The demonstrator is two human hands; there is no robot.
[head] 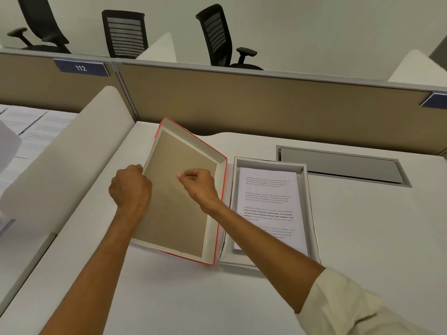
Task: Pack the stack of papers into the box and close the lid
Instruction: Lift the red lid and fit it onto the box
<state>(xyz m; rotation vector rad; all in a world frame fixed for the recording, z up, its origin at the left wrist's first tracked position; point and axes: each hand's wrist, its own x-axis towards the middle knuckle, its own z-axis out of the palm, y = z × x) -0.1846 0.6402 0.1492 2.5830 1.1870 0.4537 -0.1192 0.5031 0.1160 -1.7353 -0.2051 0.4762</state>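
Observation:
The open white box (311, 209) lies on the desk right of centre. A stack of printed papers (268, 197) lies flat inside it. To its left the lid (179, 213), red outside and brown inside, is tilted with its left side raised and its right side down beside the box. My left hand (130, 189) grips the lid's left edge. My right hand (197, 183) hovers over the lid's brown inner face with the fingers curled together; nothing shows between them. My right forearm crosses the near end of the box and hides part of the papers.
A white curved divider (60, 153) rises just left of the lid, with printed sheets (31, 131) on the desk beyond it. A grey cable hatch (338, 165) is set into the desk behind the box. A tan partition (266, 105) and office chairs stand at the back.

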